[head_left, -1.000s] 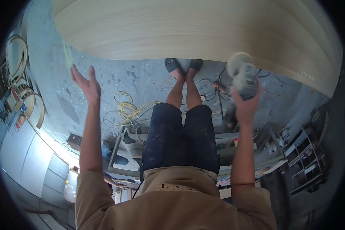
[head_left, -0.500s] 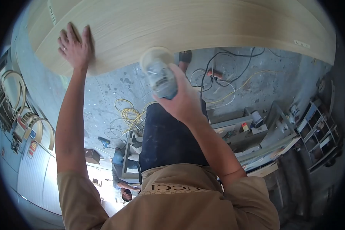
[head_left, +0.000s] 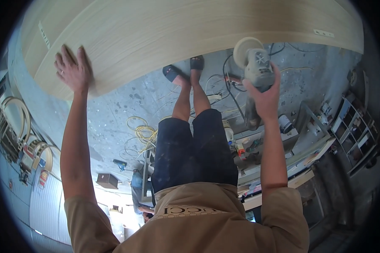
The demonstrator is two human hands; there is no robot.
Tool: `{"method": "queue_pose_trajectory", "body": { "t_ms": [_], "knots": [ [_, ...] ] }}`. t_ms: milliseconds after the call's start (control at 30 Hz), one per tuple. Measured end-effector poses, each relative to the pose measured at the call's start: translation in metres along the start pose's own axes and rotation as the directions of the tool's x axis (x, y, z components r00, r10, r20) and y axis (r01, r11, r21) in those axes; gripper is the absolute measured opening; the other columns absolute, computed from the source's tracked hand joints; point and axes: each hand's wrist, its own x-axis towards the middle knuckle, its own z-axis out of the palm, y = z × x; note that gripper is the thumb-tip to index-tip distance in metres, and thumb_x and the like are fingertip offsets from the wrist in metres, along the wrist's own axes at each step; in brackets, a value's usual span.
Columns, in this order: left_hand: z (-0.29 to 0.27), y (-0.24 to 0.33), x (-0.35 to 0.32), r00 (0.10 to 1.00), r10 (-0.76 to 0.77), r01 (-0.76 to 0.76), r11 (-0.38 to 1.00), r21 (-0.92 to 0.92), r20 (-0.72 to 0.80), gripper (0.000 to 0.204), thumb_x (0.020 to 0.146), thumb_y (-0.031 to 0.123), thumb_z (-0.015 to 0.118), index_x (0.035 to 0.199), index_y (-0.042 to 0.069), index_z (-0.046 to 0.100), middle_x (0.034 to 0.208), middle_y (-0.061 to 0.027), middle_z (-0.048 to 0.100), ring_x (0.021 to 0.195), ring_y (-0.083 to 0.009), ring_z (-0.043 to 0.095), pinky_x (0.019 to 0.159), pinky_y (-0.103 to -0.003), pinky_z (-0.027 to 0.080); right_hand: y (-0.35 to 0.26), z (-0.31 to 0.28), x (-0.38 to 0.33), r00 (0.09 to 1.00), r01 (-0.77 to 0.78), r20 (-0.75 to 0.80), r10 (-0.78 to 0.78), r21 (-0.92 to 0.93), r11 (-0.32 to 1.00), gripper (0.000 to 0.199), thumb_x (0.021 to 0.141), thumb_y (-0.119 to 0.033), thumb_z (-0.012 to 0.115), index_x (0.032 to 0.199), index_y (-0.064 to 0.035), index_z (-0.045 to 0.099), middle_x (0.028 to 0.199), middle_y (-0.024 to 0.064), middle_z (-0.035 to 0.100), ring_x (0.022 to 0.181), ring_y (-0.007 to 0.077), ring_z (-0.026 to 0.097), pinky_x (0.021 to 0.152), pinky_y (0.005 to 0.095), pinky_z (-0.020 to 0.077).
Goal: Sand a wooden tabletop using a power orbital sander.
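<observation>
Left hand (head_left: 74, 69) flat and open on the big pale wood board (head_left: 177, 29), right hand (head_left: 264, 95) wrapped tight around a grey sander (head_left: 253, 59) held up just under the board's edge.

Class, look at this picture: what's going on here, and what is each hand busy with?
A person stands on a concrete floor littered with cables, at a large pale wood-grain panel. The left hand lies flat on the panel near its edge. The right hand grips a grey handheld sander with a round pad, held just off the panel's edge, apparently not touching it.
</observation>
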Motion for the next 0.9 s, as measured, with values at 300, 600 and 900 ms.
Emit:
{"method": "queue_pose_trajectory", "body": {
  "t_ms": [300,600,900],
  "knots": [
    [0.004,-0.002,0.003,0.998,0.066,-0.065,0.994,0.092,-0.013,0.077,0.105,0.065,0.045,0.163,0.016,0.039,0.164,-0.0223,0.041,0.152,-0.0426,0.034,0.12,-0.065,0.026,0.023,-0.021,0.02,0.965,-0.117,-0.207,0.161,0.208,0.971,0.094,0.079,-0.023,0.093,0.153,-0.0008,0.039,0.135,0.0162,0.061,0.121,0.0248,0.063,0.103,0.0391,0.0525],
    [-0.003,0.008,0.002,0.999,0.027,-0.028,0.999,0.042,0.042,0.074,0.109,0.06,0.043,0.163,0.01,0.039,0.162,-0.0275,0.04,0.153,-0.0432,0.033,0.118,-0.064,0.028,-0.02,0.027,-0.012,0.945,-0.074,0.308,0.105,-0.111,0.991,0.095,0.076,-0.025,0.092,0.155,-0.011,0.04,0.141,0.0235,0.06,0.128,0.0447,0.062,0.105,0.0489,0.0516],
    [-0.009,-0.002,0.006,0.998,0.042,-0.044,0.998,0.043,0.052,0.077,0.109,0.061,0.04,0.163,0.007,0.038,0.164,-0.0287,0.037,0.152,-0.0451,0.033,0.12,-0.059,0.028,0.006,-0.051,0.027,0.988,-0.155,-0.021,0.156,0.007,0.988,0.094,0.077,-0.026,0.092,0.154,-0.0127,0.04,0.141,0.0201,0.061,0.129,0.0364,0.063,0.107,0.046,0.0506]
  ]
}}
